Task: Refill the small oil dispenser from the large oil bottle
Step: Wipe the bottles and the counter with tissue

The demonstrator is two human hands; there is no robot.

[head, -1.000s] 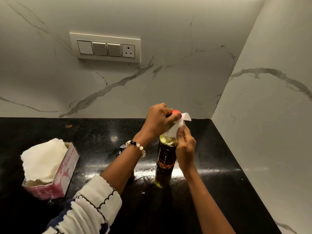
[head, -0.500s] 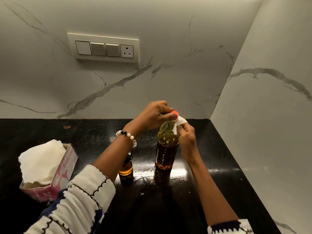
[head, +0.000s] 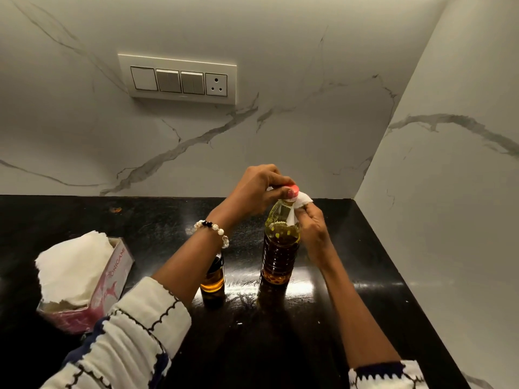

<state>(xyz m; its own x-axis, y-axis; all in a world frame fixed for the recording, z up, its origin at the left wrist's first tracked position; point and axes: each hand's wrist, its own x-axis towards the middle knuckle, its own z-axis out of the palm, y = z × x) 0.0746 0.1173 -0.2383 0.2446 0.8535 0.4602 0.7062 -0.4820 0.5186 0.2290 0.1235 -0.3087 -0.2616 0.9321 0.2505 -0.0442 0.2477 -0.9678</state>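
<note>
The large oil bottle [head: 279,248] stands upright on the black countertop [head: 351,276], holding yellow oil, with a red cap [head: 293,190] on top. My left hand [head: 254,189] grips the red cap from above. My right hand [head: 313,223] pinches a small white tissue [head: 299,204] against the bottle's neck and shoulder. The small oil dispenser [head: 214,276], a short glass bottle of amber oil, stands just left of the large bottle, its top hidden behind my left forearm.
A pink tissue box [head: 92,287] with white tissues sticking out sits at the left of the countertop. Marble walls close the back and the right side. A switch panel [head: 179,80] is on the back wall.
My left forearm has lifted, so the small dispenser shows beneath it. The tissue has slid from the cap down along the neck. The view has shifted slightly.
</note>
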